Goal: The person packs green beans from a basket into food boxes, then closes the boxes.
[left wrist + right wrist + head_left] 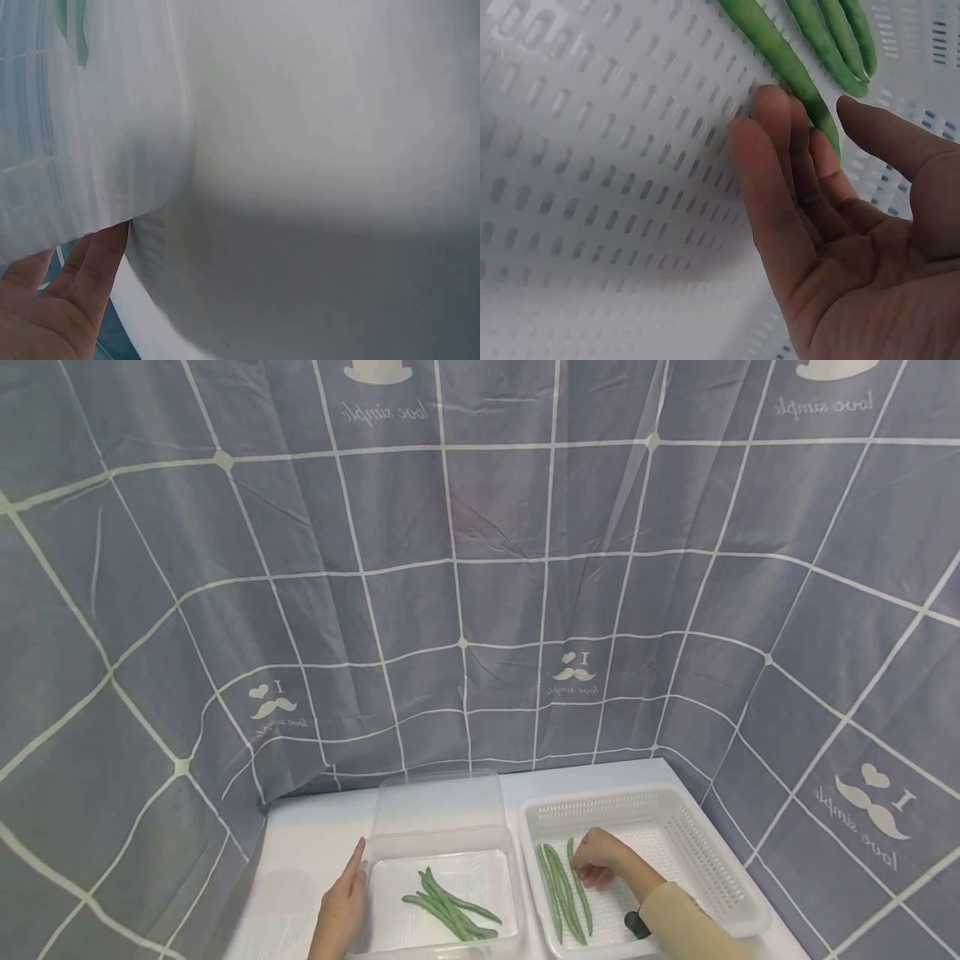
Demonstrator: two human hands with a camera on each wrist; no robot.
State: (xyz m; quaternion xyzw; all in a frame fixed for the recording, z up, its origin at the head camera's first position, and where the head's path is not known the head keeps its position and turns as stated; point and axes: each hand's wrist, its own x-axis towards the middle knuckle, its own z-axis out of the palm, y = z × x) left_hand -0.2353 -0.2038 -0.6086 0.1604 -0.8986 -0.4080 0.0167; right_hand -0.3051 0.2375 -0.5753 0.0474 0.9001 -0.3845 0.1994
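At the left side of a clear plastic box (472,842) is my left hand (343,906). Its fingers (101,262) are extended against the outside of the box near its lower edge in the left wrist view. Several green beans (450,906) lie crossed inside the box. My right hand (603,857) reaches into a white perforated basket (592,795). One green bean (780,56) has its end between the thumb and the bent fingers there; a gap shows at the thumb. Several other green beans (562,893) lie side by side to its left.
A clear lid or second tray (438,802) lies behind the box. Both containers stand on a white table (285,852). A grey checked curtain (495,602) hangs behind and along both sides. The basket's right wall (705,852) rises beside the right forearm.
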